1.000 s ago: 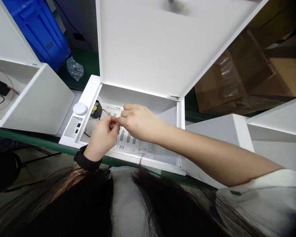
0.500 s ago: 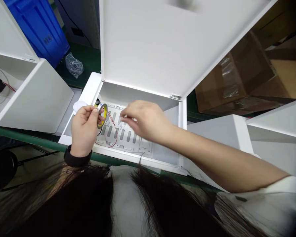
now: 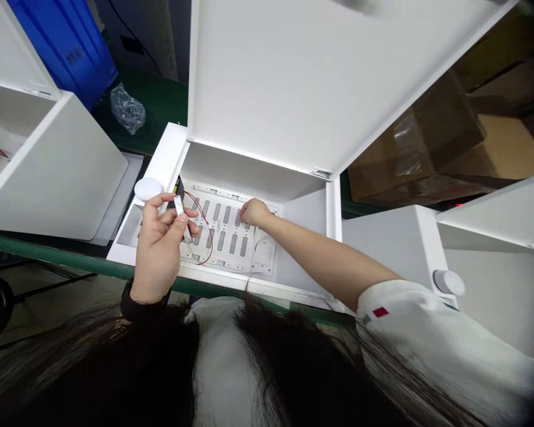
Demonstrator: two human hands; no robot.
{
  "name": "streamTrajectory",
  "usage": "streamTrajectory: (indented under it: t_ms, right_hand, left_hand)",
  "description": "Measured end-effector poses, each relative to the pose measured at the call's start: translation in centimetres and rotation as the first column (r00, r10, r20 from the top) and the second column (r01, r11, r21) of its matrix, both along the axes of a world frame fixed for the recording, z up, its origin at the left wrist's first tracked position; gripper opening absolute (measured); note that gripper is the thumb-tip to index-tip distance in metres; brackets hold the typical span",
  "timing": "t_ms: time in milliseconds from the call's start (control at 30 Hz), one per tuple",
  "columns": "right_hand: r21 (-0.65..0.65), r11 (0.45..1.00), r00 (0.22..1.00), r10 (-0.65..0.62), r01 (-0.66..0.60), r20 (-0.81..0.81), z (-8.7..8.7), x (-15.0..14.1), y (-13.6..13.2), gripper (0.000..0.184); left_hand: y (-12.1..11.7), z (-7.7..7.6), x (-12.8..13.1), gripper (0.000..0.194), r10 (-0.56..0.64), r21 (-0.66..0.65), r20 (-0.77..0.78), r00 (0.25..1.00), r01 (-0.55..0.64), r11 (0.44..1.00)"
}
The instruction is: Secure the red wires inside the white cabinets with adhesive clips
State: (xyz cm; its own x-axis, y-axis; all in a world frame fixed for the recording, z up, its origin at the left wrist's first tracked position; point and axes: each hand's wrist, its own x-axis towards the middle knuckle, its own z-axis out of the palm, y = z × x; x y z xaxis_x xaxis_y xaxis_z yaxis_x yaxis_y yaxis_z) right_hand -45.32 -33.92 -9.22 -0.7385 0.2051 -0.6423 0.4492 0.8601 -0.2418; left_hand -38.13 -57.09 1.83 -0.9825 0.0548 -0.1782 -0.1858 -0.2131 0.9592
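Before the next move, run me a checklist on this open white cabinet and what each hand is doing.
1. Left hand pinches a small white strip: ok.
2. Right hand has its fingertips on the slotted white plate: ok.
3. Hinged lid stands open, out of the hands' way: ok.
4. Red wire lies in a loose loop over the plate, not tidied down: not ok.
5. Black-and-yellow component wiring connection, partly hidden behind the left hand: cannot tell.
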Motion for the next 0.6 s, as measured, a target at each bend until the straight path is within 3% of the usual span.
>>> streamTrajectory:
  t_ms: [300, 600]
  right_hand:
    - [-0.060, 0.978, 0.979, -0.200, 0.201, 0.026, -5.1, 0.9, 2.1, 0.023]
    - [-0.074, 0.989, 0.992, -0.128, 0.129, 0.013, -7.6, 2.9, 2.3, 0.028]
  left_hand:
    - [-0.1, 0.4, 0.0, 0.031, -0.039, -0.015, 0.034, 0.999, 0.040, 0.999]
    - [-0.3, 0.3, -0.1, 0.033, -0.053, -0.012, 0.058, 0.997, 0.054, 0.998]
